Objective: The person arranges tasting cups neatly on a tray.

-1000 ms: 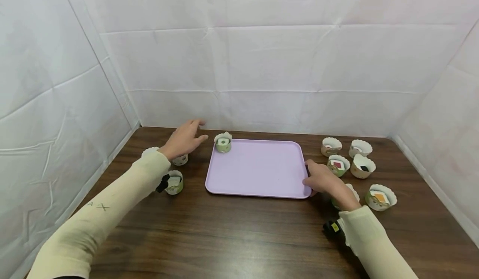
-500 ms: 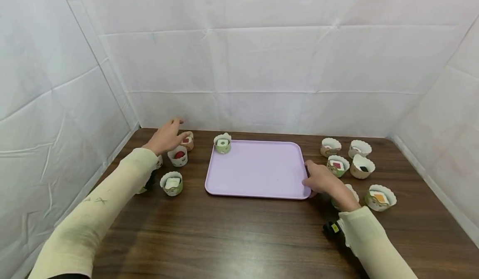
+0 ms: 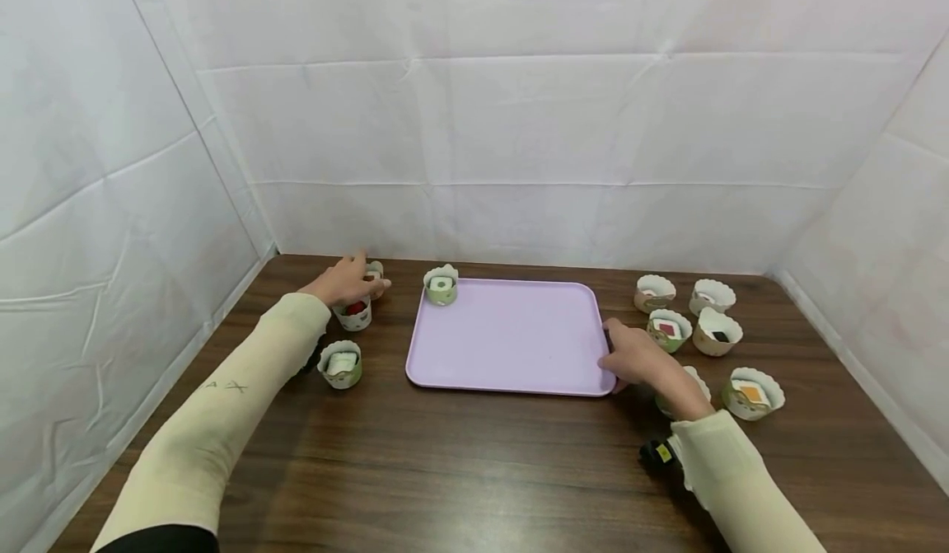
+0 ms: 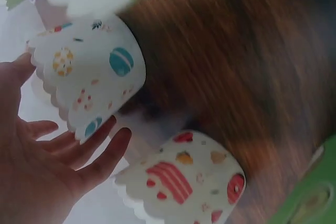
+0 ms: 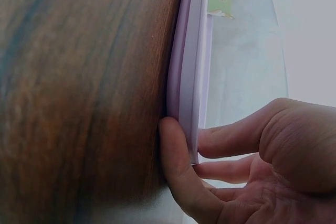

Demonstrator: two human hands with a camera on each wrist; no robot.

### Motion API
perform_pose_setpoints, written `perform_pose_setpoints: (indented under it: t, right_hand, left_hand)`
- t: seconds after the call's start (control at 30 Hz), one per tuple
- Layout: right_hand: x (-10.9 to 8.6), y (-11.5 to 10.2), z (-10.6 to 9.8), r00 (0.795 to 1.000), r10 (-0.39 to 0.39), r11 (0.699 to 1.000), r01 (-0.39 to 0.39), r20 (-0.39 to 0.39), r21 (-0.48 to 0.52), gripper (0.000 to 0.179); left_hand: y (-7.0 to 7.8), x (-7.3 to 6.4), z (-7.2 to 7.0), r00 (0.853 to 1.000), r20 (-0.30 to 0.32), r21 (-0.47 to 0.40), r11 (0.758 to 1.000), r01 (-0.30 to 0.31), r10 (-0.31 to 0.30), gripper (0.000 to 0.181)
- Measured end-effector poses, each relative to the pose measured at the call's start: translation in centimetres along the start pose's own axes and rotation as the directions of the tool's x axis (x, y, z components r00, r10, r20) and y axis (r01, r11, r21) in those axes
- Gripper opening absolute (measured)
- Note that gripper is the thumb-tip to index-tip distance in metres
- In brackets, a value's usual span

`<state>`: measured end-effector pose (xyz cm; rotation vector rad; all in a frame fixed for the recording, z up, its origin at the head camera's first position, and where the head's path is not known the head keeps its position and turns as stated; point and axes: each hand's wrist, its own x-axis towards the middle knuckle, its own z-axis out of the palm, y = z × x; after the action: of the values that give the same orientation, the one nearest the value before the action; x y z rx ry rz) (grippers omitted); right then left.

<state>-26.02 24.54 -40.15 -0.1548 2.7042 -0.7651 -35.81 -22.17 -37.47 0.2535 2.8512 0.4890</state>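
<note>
My left hand (image 3: 347, 281) reaches over a paper baking cup (image 3: 374, 268) at the back left, its thumb in front and a finger behind. Whether they press on it I cannot tell. Below the hand stands a white printed cup (image 4: 92, 66) with a red ball (image 3: 356, 308) in it. Another printed cup (image 4: 184, 182) sits under the fingers. My right hand (image 3: 639, 353) pinches the right edge of a lilac tray (image 3: 511, 339), thumb above and a finger beneath. A green cup (image 3: 441, 288) with a white ring-shaped piece stands in the tray's far left corner.
A green cup (image 3: 340, 365) with a white piece stands left of the tray. On the right, several cups stand, among them one with a red-topped piece (image 3: 667, 330) and one with an orange-topped piece (image 3: 751, 392). White cloth walls (image 3: 519, 124) enclose the brown table (image 3: 474, 470).
My left hand has moved left from beside the tray's corner, then down and right onto the back-left cup. My right hand has kept its hold on the tray, which stays put.
</note>
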Motion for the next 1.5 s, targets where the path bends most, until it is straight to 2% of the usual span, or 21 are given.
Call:
perform_pose_setpoints:
  t: [0.17, 0.4, 0.73, 1.2, 1.5]
  right_hand:
    - [0.0, 0.0, 0.0, 1.0, -0.006, 1.0, 0.006, -0.004, -0.008, 0.065]
    - [0.0, 0.0, 0.0, 1.0, -0.003, 1.0, 0.003, -0.009, -0.02, 0.065]
    - [0.1, -0.1, 0.0, 1.0, -0.007, 1.0, 0.007, -0.007, -0.002, 0.065]
    - [0.3, 0.0, 0.0, 1.0, 0.006, 1.0, -0.006, -0.007, -0.01, 0.066]
    - [0.3, -0.2, 0.0, 1.0, 0.01, 1.0, -0.01, -0.004, -0.011, 0.066]
  left_hand:
    - [0.0, 0.3, 0.1, 1.0, 0.015, 0.023, 1.0, -0.001, 0.001, 0.082]
    - [-0.1, 0.8, -0.1, 0.999, -0.01, 0.079, 0.996, -0.033, 0.034, 0.07]
    - [-0.1, 0.7, 0.0, 1.0, -0.008, 0.06, 0.998, -0.026, 0.027, 0.066]
    - [-0.5, 0.5, -1.0, 0.997, -0.072, 0.053, 0.998, -0.031, 0.035, 0.062]
    - [-0.6, 0.6, -1.2, 0.987, -0.138, 0.069, 0.995, -0.067, 0.076, 0.066]
